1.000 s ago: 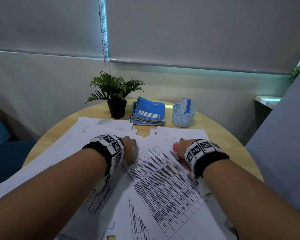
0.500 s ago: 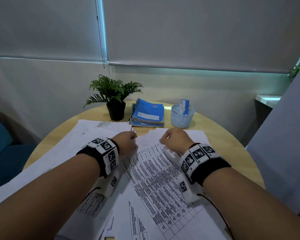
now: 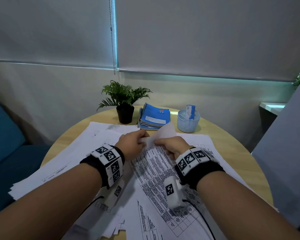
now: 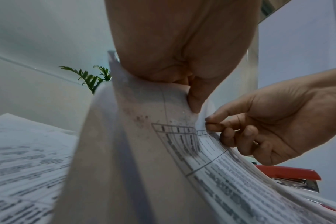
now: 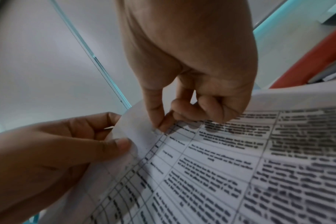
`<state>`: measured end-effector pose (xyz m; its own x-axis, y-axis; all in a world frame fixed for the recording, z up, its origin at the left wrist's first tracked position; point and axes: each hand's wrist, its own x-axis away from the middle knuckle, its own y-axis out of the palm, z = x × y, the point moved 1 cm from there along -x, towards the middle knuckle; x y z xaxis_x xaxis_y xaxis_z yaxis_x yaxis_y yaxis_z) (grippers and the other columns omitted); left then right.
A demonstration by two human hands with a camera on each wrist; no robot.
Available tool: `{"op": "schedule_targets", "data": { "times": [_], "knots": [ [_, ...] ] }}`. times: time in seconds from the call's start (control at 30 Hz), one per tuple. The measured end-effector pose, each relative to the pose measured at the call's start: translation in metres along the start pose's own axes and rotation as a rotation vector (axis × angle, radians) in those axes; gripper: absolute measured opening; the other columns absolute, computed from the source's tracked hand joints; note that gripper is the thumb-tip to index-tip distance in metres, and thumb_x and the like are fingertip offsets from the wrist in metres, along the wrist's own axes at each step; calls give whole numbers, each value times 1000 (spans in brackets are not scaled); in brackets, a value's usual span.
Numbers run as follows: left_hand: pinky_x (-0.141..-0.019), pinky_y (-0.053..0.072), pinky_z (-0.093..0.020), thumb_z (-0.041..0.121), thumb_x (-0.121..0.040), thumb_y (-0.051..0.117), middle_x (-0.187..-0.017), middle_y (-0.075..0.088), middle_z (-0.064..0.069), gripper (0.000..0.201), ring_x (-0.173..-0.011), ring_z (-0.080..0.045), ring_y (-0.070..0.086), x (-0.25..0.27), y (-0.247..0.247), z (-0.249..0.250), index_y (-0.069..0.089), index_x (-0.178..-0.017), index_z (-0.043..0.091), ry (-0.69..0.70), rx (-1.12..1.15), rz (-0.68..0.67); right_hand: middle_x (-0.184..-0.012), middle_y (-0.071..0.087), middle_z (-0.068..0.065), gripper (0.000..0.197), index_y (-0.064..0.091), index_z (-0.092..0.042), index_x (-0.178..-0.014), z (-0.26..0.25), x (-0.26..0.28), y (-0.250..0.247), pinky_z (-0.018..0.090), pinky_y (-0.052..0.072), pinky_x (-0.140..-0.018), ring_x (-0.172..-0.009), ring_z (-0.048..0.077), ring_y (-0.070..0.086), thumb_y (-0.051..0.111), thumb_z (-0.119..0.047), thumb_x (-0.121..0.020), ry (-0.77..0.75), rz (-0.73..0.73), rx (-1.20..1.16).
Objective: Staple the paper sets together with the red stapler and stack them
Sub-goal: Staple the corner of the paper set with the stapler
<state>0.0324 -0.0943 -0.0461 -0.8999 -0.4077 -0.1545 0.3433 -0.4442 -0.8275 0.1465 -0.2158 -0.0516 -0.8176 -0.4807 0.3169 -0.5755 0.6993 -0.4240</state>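
paper set: printed table sheets [image 3: 156, 170] lay mid-surface, the far corner lifted off the pile and curled up
left hand: [image 3: 132, 144] pinched that corner between thumb and fingers, held it raised
right hand: [image 3: 171, 146] thumb and forefinger nipped the sheet edge just beside the left hand, other fingers curled; looked like squaring or separating the sheets at the corner
red stapler: [image 4: 290, 174] lay on the papers just right of the right hand, nobody holding it; hidden behind the right hand in the head view
progress: early by my read; corner being readied, no staple visible in it (too blurred to be sure), the stapler not yet picked up
left to do: likely staple this set, then the others, then stack
loose sheets: [image 3: 97, 135] spread untidily over most of the surface [image 3: 232, 153], no neat stack visible anywhere
background: potted plant [image 3: 125, 101], blue notebooks [image 3: 154, 116], small mesh basket [image 3: 188, 122] at the far edge, well apart from the hands
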Motion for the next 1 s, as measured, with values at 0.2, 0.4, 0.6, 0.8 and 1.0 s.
{"op": "schedule_targets", "data": {
  "times": [0.2,0.4,0.6,0.8,1.0],
  "knots": [
    [-96,37,-37,32,-92,50,-98,64,5,9,-99,-20,55,2,-8,3,55,-97,27,-61,12,48,-58,52,6,26,57,-8,-63,-6,8,3,28,36,-54,-55,20,48,63,-26,-81,-173,14,64],
    [-93,35,-37,47,-94,43,-103,64,3,27,-104,-20,55,-10,-5,9,60,-102,27,-147,-66,65,-71,55,2,11,63,-10,-78,-2,13,3,18,37,-55,-62,12,47,59,-16,-87,-450,90,115],
    [-85,37,-35,38,-91,48,-85,63,0,22,-95,-23,57,-15,-5,12,54,-75,23,-134,-56,104,-89,45,3,10,53,-12,-80,-3,13,3,27,41,-64,-70,18,48,55,-15,-89,-760,205,426],
    [-93,36,-36,40,-94,46,-97,66,0,25,-99,-23,56,-15,-7,15,62,-98,22,-58,-94,91,-72,63,4,12,62,-11,-77,-10,13,-4,30,50,-66,-69,21,61,58,-18,-86,-692,228,455],
    [-97,38,-40,43,-93,47,-104,66,-1,26,-104,-23,56,-14,-7,9,62,-107,26,-57,-31,79,-56,62,3,6,64,-1,-77,-17,17,-4,24,54,-56,-44,11,61,60,-5,-79,-579,148,294]
  ]
}}
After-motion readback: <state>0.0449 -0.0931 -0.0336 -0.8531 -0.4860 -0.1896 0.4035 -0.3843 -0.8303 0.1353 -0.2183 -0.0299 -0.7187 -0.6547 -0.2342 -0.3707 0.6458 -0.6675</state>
